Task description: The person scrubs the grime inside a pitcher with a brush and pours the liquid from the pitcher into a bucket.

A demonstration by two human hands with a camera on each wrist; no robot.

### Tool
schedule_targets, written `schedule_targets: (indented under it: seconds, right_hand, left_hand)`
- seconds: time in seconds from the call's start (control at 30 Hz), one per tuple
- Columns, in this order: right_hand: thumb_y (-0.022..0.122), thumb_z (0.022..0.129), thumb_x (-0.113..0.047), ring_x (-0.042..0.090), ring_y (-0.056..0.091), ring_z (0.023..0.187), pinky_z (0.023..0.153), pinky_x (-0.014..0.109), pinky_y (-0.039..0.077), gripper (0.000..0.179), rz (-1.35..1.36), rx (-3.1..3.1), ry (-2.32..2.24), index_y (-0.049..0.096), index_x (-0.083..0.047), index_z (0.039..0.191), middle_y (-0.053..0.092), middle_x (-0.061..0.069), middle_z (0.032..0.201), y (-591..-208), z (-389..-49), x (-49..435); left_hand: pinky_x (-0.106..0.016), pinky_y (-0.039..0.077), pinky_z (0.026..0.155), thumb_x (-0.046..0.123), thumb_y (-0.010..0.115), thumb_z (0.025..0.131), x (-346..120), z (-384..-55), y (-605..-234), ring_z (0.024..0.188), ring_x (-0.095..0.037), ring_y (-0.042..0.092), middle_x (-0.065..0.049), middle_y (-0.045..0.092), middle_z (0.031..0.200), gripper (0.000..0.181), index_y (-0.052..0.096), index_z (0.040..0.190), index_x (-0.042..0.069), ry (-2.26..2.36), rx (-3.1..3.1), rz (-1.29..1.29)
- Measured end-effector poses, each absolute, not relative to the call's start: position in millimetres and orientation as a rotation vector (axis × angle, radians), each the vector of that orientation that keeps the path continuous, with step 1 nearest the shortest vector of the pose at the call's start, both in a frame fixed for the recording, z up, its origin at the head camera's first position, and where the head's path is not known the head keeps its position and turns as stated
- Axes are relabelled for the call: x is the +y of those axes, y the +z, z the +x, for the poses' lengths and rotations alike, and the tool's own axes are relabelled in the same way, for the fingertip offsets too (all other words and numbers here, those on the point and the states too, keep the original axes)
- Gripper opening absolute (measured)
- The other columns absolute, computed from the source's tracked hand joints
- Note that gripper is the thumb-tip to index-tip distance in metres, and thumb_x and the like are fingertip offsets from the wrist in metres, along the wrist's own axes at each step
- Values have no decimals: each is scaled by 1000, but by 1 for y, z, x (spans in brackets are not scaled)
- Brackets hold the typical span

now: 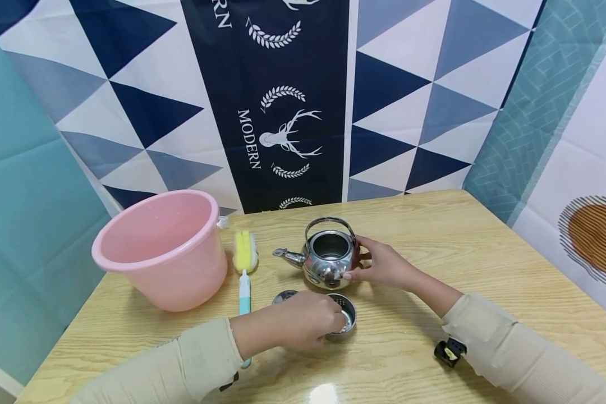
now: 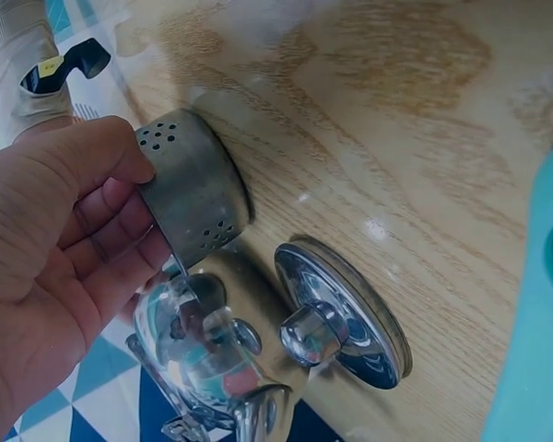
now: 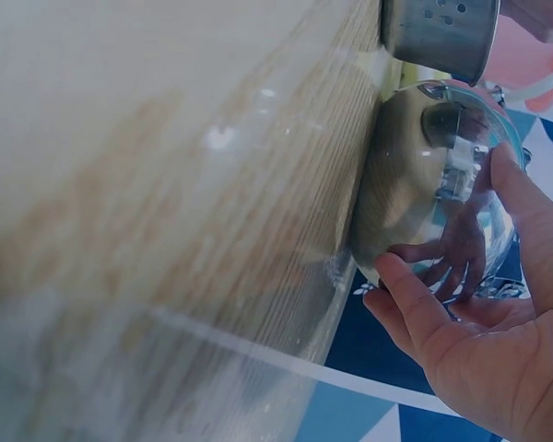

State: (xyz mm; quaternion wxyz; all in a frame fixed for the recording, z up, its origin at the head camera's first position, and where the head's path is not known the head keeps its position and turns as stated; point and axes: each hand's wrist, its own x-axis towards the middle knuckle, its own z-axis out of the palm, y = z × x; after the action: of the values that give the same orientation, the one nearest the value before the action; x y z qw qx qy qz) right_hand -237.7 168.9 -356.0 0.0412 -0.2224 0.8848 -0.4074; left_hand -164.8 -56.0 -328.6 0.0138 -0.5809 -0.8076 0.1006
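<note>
A shiny steel teapot (image 1: 328, 274), its lid off and its handle raised, stands on the table with the spout pointing left. My right hand (image 1: 384, 266) holds its round body from the right, thumb on one side and fingers on the other in the right wrist view. In front of the pot is a perforated metal tea strainer (image 2: 195, 184). The thumb and fingers of my left hand (image 2: 83, 221) pinch its rim; the strainer stands upright on the table. The knobbed teapot lid (image 2: 350, 318) lies beside it, mostly hidden behind my left hand in the head view.
A pink bucket (image 1: 202, 269) stands at the left of the wooden table (image 1: 414, 348). Between bucket and teapot lies a brush with a yellow and white sponge head (image 1: 244, 252) and a teal handle (image 1: 244, 303). Patterned cloth (image 1: 293, 84) hangs behind the table.
</note>
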Motion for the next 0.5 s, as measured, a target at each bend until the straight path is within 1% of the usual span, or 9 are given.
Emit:
schedule_targets:
  seconds: [0.17,0.3,0.5]
  right_hand:
    - [82,80,-26,42,56,117,89,41,53,85,-680,2703,-1254,36,2,146,50,23,135,-356,-238,169]
    - [81,81,-27,42,55,117,89,42,52,85,-679,2705,-1248,36,2,146,49,23,135,-357,-238,169]
    - [81,80,-30,44,54,119,90,43,52,87,-672,2707,-1241,35,2,146,47,25,138,-357,-240,169]
  left_hand:
    - [-14,42,59,10,77,79,-57,-166,-327,76,0,52,10,61,86,20,70,95,18,257,-2575,-1814]
    - [-14,43,61,11,77,79,-57,-168,-327,78,0,53,9,61,87,20,70,96,18,256,-2584,-1795]
    - [-17,44,59,10,77,77,-60,-172,-330,77,-3,54,8,61,85,17,70,91,18,286,-2513,-1773]
